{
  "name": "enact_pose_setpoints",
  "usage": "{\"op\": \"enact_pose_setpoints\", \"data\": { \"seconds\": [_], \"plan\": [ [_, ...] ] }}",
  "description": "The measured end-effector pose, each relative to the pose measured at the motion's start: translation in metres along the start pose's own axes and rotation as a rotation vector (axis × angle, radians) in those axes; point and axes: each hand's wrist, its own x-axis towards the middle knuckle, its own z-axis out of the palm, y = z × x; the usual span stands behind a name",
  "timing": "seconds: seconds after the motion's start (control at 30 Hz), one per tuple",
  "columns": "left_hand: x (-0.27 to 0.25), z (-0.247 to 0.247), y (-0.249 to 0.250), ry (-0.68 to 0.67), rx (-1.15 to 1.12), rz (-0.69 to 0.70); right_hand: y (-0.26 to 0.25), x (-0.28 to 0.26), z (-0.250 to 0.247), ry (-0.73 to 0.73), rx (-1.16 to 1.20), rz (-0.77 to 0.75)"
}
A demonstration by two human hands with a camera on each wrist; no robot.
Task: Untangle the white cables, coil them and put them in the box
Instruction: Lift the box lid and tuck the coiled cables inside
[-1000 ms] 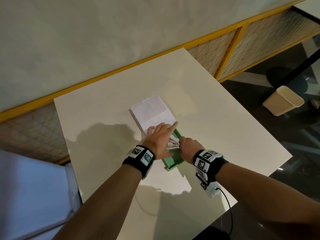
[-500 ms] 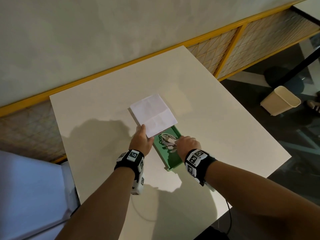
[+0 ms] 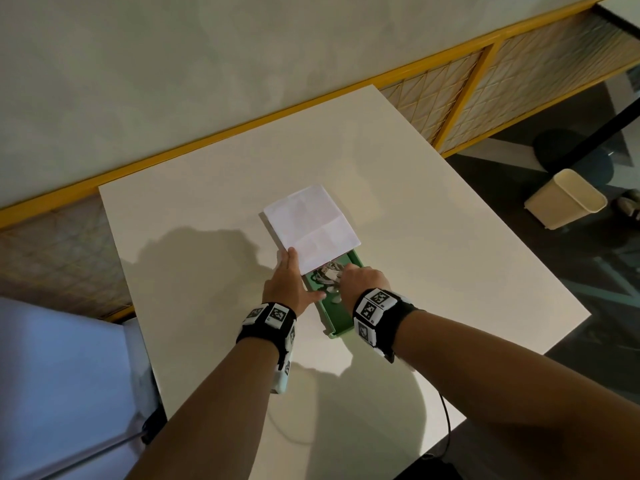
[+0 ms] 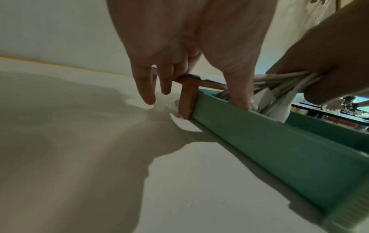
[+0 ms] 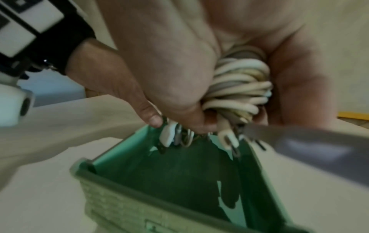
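Right hand [image 5: 179,71] clenched round coiled cables [image 5: 239,85], plugs dangling just below over green box [image 5: 159,181]; left hand [image 3: 287,289] pinching white sleeve [image 3: 311,226], thumb on box wall; risk: plugs snagging rim, coil springing loose on release.

Box [image 3: 341,327] near half open & bare; far half under white lid [image 3: 311,226], cable bundle [image 3: 327,273] at mouth.

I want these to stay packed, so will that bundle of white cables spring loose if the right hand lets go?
Probably somewhat: the white cables look rubbery, with only the right hand gripping the loops. Plug ends dangle, so they're floppy. The green box walls should contain them.
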Motion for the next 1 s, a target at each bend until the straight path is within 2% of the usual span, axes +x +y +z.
{"op": "enact_pose_setpoints", "data": {
  "seconds": [0.13, 0.23, 0.3, 0.4, 0.53, 0.63, 0.8, 0.9, 1.0],
  "plan": [
    [0.000, 0.001, 0.000, -0.017, -0.016, -0.022, -0.002, 0.004, -0.001, -0.026, 0.091, 0.018],
    [0.001, 0.003, -0.001, -0.015, -0.042, -0.030, -0.002, 0.008, 0.003, -0.041, 0.192, 0.090],
    [0.002, 0.003, -0.001, -0.005, -0.061, -0.028, -0.004, 0.011, 0.005, -0.088, 0.270, 0.161],
    [0.003, 0.002, 0.000, -0.018, -0.063, -0.029, -0.006, 0.013, 0.005, -0.149, 0.308, 0.170],
    [0.002, 0.001, 0.000, -0.025, -0.050, -0.039, -0.004, 0.013, 0.009, -0.108, 0.256, 0.108],
    [0.001, 0.000, 0.000, -0.031, -0.039, -0.042, -0.004, 0.012, 0.015, -0.062, 0.093, 0.052],
    [-0.002, -0.001, 0.003, -0.054, -0.028, -0.047, -0.005, 0.005, 0.012, -0.126, -0.125, 0.043],
    [-0.003, -0.001, 0.003, -0.064, -0.018, -0.050, -0.007, 0.007, 0.008, -0.149, -0.099, 0.064],
    [-0.004, -0.002, 0.005, -0.079, -0.013, -0.052, -0.007, 0.011, -0.001, -0.127, 0.038, 0.063]
  ]
}}
